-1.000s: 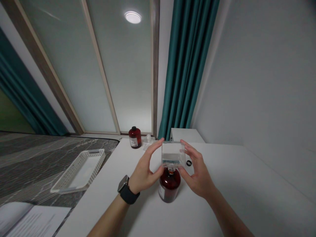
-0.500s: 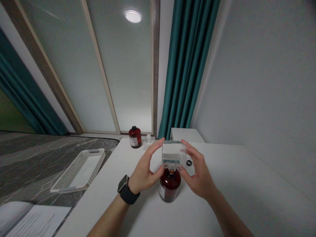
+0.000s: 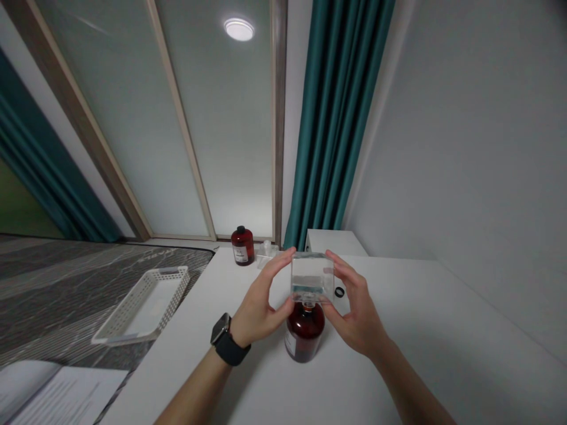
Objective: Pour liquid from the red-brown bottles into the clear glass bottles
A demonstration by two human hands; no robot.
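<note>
Between my two hands is a clear, box-shaped bottle (image 3: 312,274), its narrow neck pointing down at the mouth of a brown-red bottle (image 3: 305,333). My left hand (image 3: 266,301), with a black watch on the wrist, grips the clear bottle's left side with fingers and thumb. On its right side, my right hand (image 3: 357,307) holds it the same way. Some liquid seems to be inside the clear bottle. The brown-red bottle stands upright on the white table, a pale label on its side. A black ring-like cap (image 3: 339,292) lies beside my right fingers.
Another brown-red bottle (image 3: 242,246) with a black cap stands at the table's far left, beside a clear object (image 3: 266,254). Left of the white table (image 3: 186,360), a white basket (image 3: 142,307) and an open book (image 3: 62,392) lie on a dark striped surface. A white box (image 3: 336,242) sits behind.
</note>
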